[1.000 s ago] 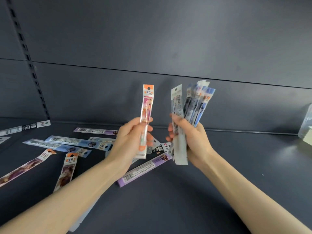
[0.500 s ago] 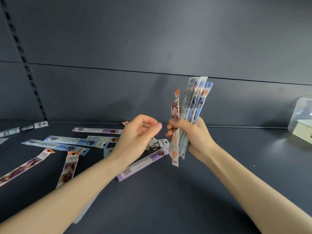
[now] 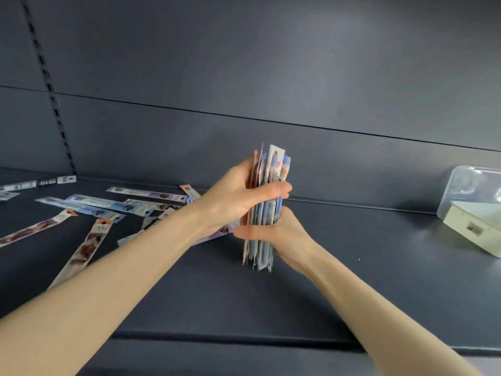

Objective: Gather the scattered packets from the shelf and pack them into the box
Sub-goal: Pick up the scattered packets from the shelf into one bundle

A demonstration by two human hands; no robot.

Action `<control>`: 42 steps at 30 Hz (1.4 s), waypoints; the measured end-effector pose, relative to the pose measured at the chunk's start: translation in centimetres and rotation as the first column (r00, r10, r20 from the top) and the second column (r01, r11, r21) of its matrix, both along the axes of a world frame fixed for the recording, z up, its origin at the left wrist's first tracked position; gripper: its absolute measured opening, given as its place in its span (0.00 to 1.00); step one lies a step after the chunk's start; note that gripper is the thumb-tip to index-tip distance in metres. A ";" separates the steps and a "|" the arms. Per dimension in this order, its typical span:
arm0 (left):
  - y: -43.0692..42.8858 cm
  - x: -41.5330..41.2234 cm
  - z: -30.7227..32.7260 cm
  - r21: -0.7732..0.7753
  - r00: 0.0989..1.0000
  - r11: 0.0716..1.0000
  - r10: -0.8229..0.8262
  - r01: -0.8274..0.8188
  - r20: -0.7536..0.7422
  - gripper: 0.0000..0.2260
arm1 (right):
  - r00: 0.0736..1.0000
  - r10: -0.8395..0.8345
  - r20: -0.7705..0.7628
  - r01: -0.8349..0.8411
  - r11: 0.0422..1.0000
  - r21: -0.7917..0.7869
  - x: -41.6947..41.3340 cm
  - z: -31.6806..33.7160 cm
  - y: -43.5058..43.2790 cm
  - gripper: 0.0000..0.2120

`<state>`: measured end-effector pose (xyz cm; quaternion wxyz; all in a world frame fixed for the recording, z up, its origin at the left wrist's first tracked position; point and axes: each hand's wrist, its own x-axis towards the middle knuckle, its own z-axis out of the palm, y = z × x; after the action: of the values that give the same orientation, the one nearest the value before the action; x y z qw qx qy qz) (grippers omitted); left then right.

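Observation:
A bundle of long narrow packets (image 3: 264, 248) stands upright above the dark shelf (image 3: 352, 253), squared together. My left hand (image 3: 233, 199) wraps around the bundle's upper part, fingers across its front. My right hand (image 3: 282, 234) grips its lower part from the right. Several more packets lie flat on the shelf at the left: orange-topped ones (image 3: 86, 246), blue ones (image 3: 108, 206) and a purple one (image 3: 147, 193). A clear-lidded box (image 3: 474, 210) with a pale base sits at the far right.
The shelf's back wall rises behind the hands, with a slotted upright (image 3: 51, 88) at the left. Black-and-white packets (image 3: 38, 182) lie at the far left against the back. The shelf's front edge (image 3: 244, 340) runs across the bottom.
The orange packet went from my left hand into the bundle in my right. My left hand then closed around the bundle's top, and the fanned packets are squared up and lower.

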<state>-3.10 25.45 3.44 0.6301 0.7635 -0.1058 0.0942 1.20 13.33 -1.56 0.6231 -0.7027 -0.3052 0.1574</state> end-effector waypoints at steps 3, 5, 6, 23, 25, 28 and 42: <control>-0.4 -1.1 -0.4 0.020 1.000 1.000 0.006 -0.006 0.000 0.18 | 1.000 -0.002 0.014 0.001 1.000 0.009 0.0 0.2 -0.9 0.07; 0.1 -1.8 -1.2 0.041 0.996 0.996 0.081 -0.080 -0.023 0.22 | 0.999 -0.018 0.031 0.017 0.999 0.037 0.2 0.4 -1.6 0.04; 0.6 -2.1 -1.9 0.095 0.988 0.985 0.148 -0.144 -0.032 0.22 | 0.999 -0.027 0.033 0.026 0.998 0.049 0.3 0.5 -2.0 0.05; 4.7 -0.5 -6.9 0.857 0.886 0.423 0.456 -0.294 0.079 0.17 | 0.993 -0.117 -0.010 0.117 0.990 0.083 1.4 -0.9 -3.1 0.08; 5.0 0.9 -6.7 0.903 0.874 0.345 0.483 -0.256 0.064 0.23 | 0.993 -0.120 -0.009 0.121 0.989 0.088 1.5 -1.0 -3.2 0.08; 5.5 2.3 -6.7 0.926 0.869 0.308 0.493 -0.218 0.041 0.24 | 0.993 -0.117 -0.013 0.118 0.989 0.085 1.7 -1.0 -3.4 0.08; 4.5 4.8 -5.9 0.776 0.962 0.616 0.270 -0.134 -0.048 0.06 | 0.987 -0.160 -0.016 0.161 0.982 0.095 2.3 -1.2 -3.5 0.05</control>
<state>1.69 29.92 -2.50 0.2389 0.9698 0.0021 0.0494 3.50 9.84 -2.77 0.6681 -0.6937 -0.2520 0.0947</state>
